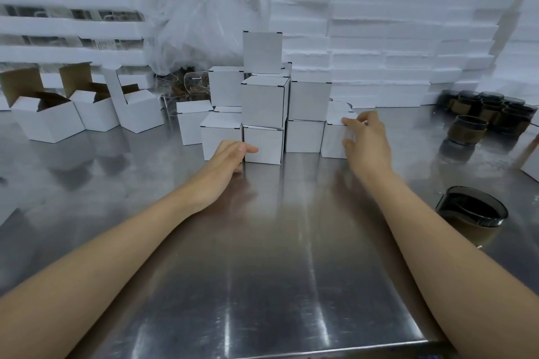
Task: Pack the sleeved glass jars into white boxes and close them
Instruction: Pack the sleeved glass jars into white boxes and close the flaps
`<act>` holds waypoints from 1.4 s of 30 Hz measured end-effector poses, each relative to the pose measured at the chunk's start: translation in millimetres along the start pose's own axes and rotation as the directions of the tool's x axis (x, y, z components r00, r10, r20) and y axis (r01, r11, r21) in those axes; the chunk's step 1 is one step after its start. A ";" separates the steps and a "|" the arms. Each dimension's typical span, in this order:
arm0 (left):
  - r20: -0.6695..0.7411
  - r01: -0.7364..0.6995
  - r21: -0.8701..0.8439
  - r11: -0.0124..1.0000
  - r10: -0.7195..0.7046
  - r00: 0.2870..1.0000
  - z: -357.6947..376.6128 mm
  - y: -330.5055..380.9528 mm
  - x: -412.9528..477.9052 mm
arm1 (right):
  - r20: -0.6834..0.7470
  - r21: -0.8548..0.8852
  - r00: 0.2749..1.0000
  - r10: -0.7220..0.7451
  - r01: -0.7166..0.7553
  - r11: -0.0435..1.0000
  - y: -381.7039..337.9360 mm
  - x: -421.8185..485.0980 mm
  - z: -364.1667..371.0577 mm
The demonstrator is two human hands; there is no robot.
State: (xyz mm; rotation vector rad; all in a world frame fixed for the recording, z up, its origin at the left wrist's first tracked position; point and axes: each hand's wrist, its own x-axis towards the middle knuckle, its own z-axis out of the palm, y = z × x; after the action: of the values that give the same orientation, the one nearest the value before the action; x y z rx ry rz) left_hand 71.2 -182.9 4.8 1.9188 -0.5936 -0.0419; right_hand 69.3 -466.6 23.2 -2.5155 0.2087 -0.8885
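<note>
Nearest, a steel table was seen, with a sleeved jar standing near its right edge. Farther in, the left hand was held with fingers straight and relaxed, the thumb touching the front of a closed box in the bottom row of a stack. The right hand was curled round the end box at the right of that row, fingertips on its top edge. A second jar and a cluster of jars were set well to the right. At far left, open boxes were lined up. Behind everything, foam slabs and a plastic bag were piled.
</note>
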 end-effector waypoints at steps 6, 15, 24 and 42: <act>-0.067 -0.040 0.063 0.997 0.044 0.997 0.3 -4.2 5.8 | -0.207 0.148 0.967 -0.149 0.182 0.972 -38.2 -15.5 2.3; -0.097 -0.106 0.167 0.980 0.124 0.988 0.6 -2.9 6.9 | 0.454 0.250 0.851 -0.263 0.161 0.955 -77.5 -43.4 39.4; -0.229 -0.064 0.224 0.973 0.116 0.966 3.2 -0.5 4.7 | 0.466 0.134 0.833 -0.299 0.268 0.954 -76.1 -43.8 41.8; -0.762 0.642 0.647 0.412 0.336 0.553 -148.0 21.1 -73.0 | 0.422 0.135 0.842 -0.337 0.309 0.941 -69.9 -40.6 50.9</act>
State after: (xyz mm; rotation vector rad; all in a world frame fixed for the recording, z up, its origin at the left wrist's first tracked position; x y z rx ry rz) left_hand 43.0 -31.8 68.5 2.6815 0.4528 1.3085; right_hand 68.8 -374.2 -1.3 -2.6549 -0.3975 -0.4027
